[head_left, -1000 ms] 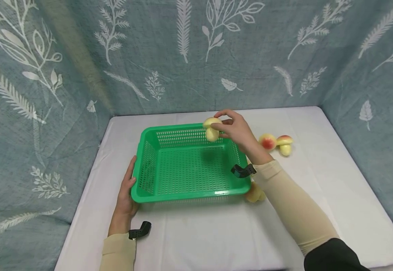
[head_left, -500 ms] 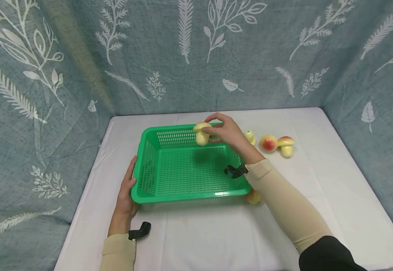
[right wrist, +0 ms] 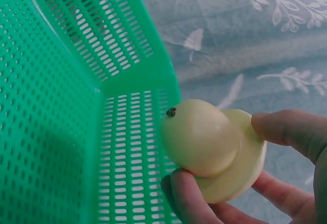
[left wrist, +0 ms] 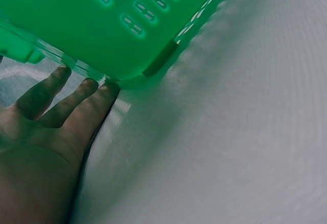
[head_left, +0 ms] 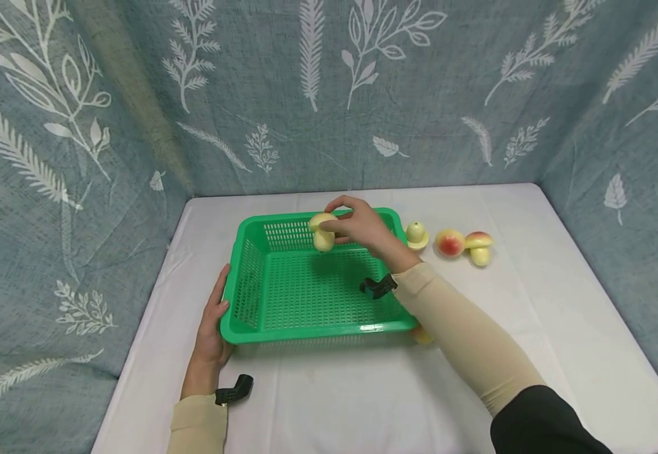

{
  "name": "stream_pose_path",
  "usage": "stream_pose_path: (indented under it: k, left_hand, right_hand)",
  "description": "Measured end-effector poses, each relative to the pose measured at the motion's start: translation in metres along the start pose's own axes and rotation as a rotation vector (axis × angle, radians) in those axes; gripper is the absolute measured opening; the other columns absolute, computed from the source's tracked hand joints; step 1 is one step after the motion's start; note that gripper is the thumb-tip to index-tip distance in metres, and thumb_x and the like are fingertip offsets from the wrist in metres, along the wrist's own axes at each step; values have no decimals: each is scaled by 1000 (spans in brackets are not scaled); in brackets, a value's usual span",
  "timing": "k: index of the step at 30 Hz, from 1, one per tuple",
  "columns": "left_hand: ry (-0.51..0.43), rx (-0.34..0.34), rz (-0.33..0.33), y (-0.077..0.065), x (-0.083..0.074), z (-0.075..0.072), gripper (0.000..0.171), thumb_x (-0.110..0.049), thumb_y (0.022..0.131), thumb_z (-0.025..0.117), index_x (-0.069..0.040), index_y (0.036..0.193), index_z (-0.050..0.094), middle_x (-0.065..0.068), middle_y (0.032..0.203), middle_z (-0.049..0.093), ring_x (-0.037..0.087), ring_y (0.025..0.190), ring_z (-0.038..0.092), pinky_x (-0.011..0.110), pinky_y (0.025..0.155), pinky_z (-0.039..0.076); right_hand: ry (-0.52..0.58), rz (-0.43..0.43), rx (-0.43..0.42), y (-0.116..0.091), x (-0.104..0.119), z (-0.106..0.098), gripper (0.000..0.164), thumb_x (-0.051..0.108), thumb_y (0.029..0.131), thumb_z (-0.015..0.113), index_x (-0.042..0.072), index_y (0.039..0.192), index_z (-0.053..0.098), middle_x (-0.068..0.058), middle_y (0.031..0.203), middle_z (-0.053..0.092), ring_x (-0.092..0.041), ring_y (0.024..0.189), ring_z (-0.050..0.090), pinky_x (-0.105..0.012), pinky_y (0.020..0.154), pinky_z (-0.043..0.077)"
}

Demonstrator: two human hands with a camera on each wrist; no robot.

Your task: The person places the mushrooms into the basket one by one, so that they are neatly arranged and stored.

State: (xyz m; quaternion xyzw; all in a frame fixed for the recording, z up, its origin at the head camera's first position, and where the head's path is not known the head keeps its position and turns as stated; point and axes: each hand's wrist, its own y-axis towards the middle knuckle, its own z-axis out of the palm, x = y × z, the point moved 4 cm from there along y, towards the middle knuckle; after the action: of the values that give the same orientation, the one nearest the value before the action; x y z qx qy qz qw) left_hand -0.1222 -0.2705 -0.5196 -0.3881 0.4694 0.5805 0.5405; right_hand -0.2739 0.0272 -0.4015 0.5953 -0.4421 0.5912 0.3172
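My right hand (head_left: pixel 361 226) pinches a pale yellow toy mushroom (head_left: pixel 323 241) over the back part of a green plastic basket (head_left: pixel 317 335). In the right wrist view the mushroom (right wrist: pixel 202 137) shows its rounded stem with a dark spot at the tip, while thumb and fingers grip the cap's edge. My left hand (head_left: pixel 213 321) rests against the basket's left side. The left wrist view has its fingers (left wrist: pixel 84 112) extended, tips touching the lower edge of the basket (left wrist: pixel 87 40). The basket's floor appears bare apart from the right hand's shadow.
Right of the basket lie a yellow mushroom (head_left: pixel 416 234) stem up, a red-and-yellow one (head_left: pixel 449 243), and a red-capped one (head_left: pixel 479 248). Another yellowish piece (head_left: pixel 423 335) shows partly under the right forearm. Patterned curtains (head_left: pixel 329 126) surround the white table (head_left: pixel 317 403).
My right hand has moved left over the basket with the mushroom, uncovering the stem-up mushroom on the table. The left hand and the basket stay in place.
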Motion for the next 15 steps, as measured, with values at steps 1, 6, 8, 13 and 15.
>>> stream_pose_path:
  k: [1,6,8,13,15]
  left_hand:
    - [2,1,1,0,0,0,72,-25,107,37,-24,176,20,2,176,29,18,148,46,25,108,51]
    - [13,3,4,0,1,-2,72,-25,106,37,-24,176,19,0,175,30,17,145,49,25,106,52]
    - [15,5,2,1,1,-2,72,-25,106,37,-24,176,19,0,175,30,18,144,50,25,105,53]
    - [14,5,-2,0,0,-1,72,-24,107,37,-26,176,20,-1,176,29,17,145,49,25,105,52]
    - [13,5,-3,0,0,-1,71,-24,107,36,-26,176,20,-1,176,28,17,145,48,25,106,52]
  right_hand:
    - [-4,1,3,1,0,2,34,16,102,78,5,131,67,-20,124,71,-35,107,74,-61,100,57]
    - [-33,17,10,6,-1,7,33,16,101,79,6,130,68,-18,122,73,-33,102,75,-54,93,62]
    - [-45,29,11,9,-2,9,33,17,100,79,7,129,68,-18,123,73,-32,101,76,-48,87,65]
    - [-60,59,7,16,-7,14,31,16,100,79,6,127,69,-18,125,71,-30,96,75,-40,78,65]
    - [-62,68,2,18,-9,16,29,15,100,80,6,126,69,-19,124,69,-29,93,75,-46,82,65]
